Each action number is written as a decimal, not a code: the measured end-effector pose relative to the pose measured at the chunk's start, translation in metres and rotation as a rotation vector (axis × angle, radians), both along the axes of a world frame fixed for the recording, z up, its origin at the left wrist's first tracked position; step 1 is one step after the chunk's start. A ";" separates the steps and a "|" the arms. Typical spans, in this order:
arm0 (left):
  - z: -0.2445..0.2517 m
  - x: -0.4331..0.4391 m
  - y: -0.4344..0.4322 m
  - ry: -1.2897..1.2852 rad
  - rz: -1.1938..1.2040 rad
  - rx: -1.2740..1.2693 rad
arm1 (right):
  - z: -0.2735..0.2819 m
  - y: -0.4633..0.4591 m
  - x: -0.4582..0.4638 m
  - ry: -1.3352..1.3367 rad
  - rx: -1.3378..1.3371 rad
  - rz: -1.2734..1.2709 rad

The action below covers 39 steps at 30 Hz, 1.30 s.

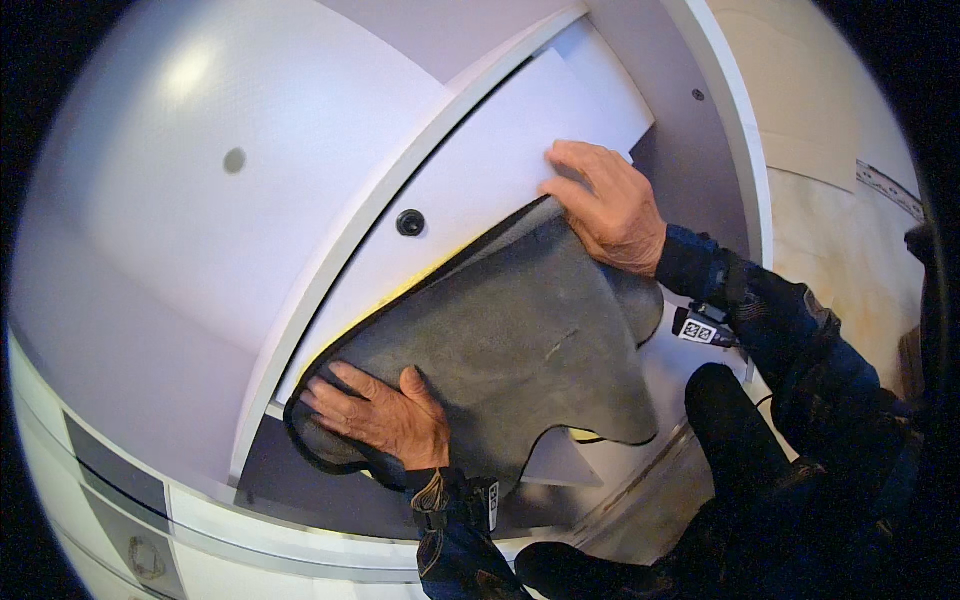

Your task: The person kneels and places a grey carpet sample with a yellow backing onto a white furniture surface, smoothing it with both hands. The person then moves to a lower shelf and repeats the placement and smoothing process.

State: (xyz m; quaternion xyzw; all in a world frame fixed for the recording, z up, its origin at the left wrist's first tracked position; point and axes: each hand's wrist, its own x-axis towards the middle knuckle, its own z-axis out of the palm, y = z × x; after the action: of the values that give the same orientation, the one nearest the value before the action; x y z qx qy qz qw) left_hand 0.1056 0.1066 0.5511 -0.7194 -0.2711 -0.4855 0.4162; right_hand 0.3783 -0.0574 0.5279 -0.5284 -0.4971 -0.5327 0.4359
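Note:
A grey suede-like cloth [510, 322] with black edge binding and a yellow underside lies rumpled before me. Its long upper edge runs slantwise along a white panel [480, 180] inside a white cabinet. My left hand [379, 416] rests palm down on the lower left end of the cloth, thumb apart from the fingers. At the upper right end, my right hand [611, 210] touches the cloth's corner with its thumb side. The fingers of that hand reach over the white panel; whether they pinch any cloth is hidden. The lower right part of the cloth hangs in folds.
A black round fitting [410, 223] sits in the panel. A raised white board edge [352, 225] curves along its far side. The cabinet side wall [739, 112] stands at right. Below are my dark-clad knees [735, 420] and the floor [645, 487].

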 end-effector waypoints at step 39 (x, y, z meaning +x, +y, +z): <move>0.028 0.009 -0.012 -0.039 -0.003 0.056 | 0.021 -0.014 0.048 -0.078 0.066 0.218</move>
State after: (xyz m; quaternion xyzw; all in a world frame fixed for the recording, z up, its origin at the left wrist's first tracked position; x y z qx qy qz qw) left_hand 0.1146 0.0951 0.5788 -0.6982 -0.2644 -0.5077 0.4299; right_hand 0.4262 -0.0711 0.5492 -0.4355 -0.5502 -0.5185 0.4888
